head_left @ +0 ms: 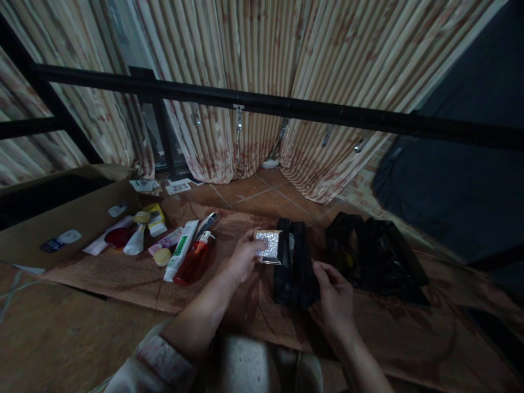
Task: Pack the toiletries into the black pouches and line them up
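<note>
My left hand is closed on a small square case with a silver glittery top, held over the left edge of a black pouch. The pouch lies on the reddish-brown cloth and looks open along its middle, where something pale shows. At the pouch's right side is my right hand, thumb and fingers pinched at its edge. What lies inside the pouch is mostly hidden.
To the left lie a red pump bottle, a white-green tube, a round yellow sponge and a white-handled brush. A cardboard box stands beyond them. On the right sits a black plastic bag. A dark rail crosses before striped curtains.
</note>
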`<state>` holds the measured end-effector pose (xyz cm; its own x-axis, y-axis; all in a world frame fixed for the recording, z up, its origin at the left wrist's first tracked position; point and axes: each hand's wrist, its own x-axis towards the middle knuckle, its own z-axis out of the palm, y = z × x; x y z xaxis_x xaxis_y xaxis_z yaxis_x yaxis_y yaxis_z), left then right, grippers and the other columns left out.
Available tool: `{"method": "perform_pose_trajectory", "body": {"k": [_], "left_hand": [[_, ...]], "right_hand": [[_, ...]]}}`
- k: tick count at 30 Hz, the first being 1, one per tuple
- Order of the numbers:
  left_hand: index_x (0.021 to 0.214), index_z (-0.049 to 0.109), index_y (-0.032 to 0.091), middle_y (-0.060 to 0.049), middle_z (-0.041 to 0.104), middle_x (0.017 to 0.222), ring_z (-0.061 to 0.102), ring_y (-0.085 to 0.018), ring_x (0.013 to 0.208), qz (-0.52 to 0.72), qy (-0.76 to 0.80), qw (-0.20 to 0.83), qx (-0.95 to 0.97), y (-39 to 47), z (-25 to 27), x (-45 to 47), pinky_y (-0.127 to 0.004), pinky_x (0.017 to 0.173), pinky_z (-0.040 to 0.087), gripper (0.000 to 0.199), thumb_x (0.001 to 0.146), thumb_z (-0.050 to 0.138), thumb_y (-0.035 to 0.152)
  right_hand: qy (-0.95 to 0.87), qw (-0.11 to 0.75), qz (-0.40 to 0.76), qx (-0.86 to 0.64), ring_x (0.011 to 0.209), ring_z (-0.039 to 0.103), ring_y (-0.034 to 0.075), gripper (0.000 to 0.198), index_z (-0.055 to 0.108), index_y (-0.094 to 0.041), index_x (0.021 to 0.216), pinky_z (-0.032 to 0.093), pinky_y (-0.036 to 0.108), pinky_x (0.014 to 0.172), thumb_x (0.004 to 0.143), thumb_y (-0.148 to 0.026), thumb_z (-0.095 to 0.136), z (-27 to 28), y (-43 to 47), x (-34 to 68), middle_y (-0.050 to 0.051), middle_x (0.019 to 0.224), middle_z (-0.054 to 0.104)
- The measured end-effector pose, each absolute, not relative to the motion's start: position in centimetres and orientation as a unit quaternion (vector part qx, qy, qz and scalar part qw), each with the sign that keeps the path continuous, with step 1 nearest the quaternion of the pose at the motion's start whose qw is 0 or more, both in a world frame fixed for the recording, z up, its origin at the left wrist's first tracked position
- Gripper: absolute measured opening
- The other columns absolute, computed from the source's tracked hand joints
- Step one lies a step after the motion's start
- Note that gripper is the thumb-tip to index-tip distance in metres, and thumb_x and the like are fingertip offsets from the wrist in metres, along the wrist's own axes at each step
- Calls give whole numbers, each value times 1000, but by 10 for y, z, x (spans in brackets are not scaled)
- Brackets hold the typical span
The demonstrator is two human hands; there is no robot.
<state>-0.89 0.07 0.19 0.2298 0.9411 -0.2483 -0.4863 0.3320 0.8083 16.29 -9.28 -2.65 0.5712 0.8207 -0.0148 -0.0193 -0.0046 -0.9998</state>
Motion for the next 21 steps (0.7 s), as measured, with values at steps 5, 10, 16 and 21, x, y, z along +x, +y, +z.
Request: {"method": "perform_pose_trajectory", "body": {"k": [5,10,16,21], "left_hand": [[118,55,20,-2,66,93,61,-16,79,467,338,738,351,2,9,-22,-25,68,46,69,50,62,4],[124,51,19,-4,66,101,62,-18,84,464,356,670,458,13,5,-37,-28,74,47,75,52,69,6],[116,57,19,-8,61,118,56,-23,110,518,435,515,526,25,0,-48,-33,92,43,67,52,75,10],[117,57,15,-8,65,107,63,-19,88,526,464,493,516,27,6,-53,-31,78,46,64,55,74,17]], "right_hand": [[-336,622,321,-629,76,63,19,36,71,-17,91,46,26,63,75,-48,67,-33,-91,166,5,88,72],[-341,612,310,-642,72,61,19,39,72,-16,85,46,26,62,73,-52,66,-32,-88,166,5,80,70],[-350,623,302,-631,64,60,18,38,71,-16,78,44,25,58,73,-53,65,-32,-84,164,3,69,67],[-371,623,272,-633,68,61,18,34,71,-17,75,44,26,62,76,-49,62,-31,-80,164,3,71,68]]}}
